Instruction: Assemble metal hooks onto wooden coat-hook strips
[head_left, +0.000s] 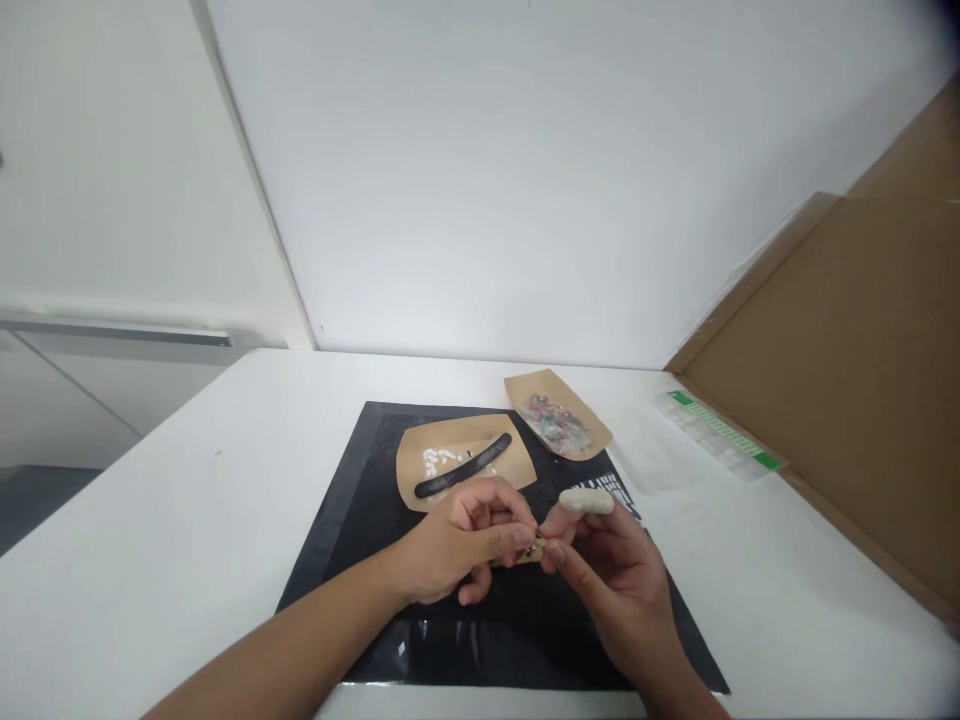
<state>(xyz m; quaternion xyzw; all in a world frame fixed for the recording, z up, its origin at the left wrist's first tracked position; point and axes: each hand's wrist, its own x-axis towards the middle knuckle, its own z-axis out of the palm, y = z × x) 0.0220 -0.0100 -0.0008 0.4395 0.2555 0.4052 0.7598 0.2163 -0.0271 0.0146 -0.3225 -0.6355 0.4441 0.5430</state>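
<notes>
My left hand and my right hand meet over the black mat, fingertips almost touching. Thumb and forefinger of each are closed in a pinch. A small tan piece with dark and shiny bits shows between the fingertips, mostly hidden by them; its kind I cannot make out. A whitish finger cover sits on my right forefinger. Just beyond my left hand lies a curved black nail file, across a brown paper tray with small white pieces in it.
A second brown tray with small shiny, colourful packets overlaps the mat's far right corner. Farther right lies a clear plastic pack with a green label. A cardboard panel stands along the right side, and a white wall rises behind the table.
</notes>
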